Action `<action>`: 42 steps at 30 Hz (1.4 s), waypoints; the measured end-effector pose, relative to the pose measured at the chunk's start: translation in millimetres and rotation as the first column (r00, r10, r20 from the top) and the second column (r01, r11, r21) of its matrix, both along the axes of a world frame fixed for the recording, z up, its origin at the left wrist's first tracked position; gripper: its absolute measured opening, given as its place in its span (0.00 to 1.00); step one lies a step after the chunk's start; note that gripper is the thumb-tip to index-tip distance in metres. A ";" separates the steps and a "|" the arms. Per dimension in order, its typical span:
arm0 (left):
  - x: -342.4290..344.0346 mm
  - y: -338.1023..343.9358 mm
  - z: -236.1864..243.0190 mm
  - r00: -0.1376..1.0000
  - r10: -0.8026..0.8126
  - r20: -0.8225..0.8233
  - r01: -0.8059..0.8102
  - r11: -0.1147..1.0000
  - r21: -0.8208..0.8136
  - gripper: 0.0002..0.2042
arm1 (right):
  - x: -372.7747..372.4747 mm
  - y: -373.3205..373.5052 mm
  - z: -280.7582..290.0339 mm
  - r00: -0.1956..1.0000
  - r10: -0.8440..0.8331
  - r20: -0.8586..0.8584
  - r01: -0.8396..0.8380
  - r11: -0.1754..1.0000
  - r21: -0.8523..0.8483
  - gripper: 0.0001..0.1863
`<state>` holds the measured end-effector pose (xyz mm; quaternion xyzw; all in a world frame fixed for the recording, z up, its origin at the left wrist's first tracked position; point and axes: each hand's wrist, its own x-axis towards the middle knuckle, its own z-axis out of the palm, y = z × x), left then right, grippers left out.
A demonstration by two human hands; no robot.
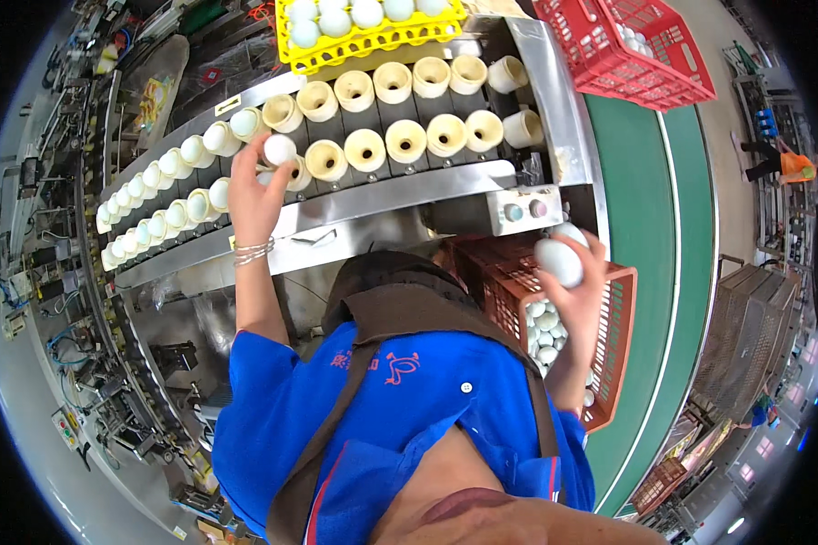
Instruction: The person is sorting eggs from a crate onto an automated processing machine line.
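Observation:
My left hand pinches a pale egg just above the near row of cream cups on a metal conveyor. Its fingers partly hide the cup beneath. To the left of that hand, pale eggs sit in both rows of cups. To its right the cups, such as one in the near row, stand with bare hollows. My right hand, somewhat blurred, is closed around two eggs, over a reddish-brown plastic crate with many eggs inside.
A yellow egg tray filled with eggs stands beyond the conveyor. At the far right is a red crate on a green belt. A control box with two buttons juts from the conveyor's near side. Another person is far right.

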<state>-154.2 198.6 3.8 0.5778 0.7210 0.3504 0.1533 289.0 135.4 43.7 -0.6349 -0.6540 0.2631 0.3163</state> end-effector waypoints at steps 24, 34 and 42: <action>-72.1 101.0 -22.8 0.905 -0.345 -0.247 0.325 0.938 -0.121 0.23 | -334.4 259.4 -69.5 0.796 0.194 0.573 -0.415 0.865 0.283 0.16; -97.5 98.6 -40.7 0.909 -0.334 -0.248 0.289 0.937 -0.198 0.20 | -196.8 155.1 -73.0 0.985 0.064 0.163 -0.144 0.821 0.552 0.12; 173.7 48.8 11.2 0.672 -0.586 0.453 0.659 0.752 -0.005 0.15 | 94.2 -96.3 -127.9 0.625 -0.724 0.291 0.644 0.689 0.331 0.08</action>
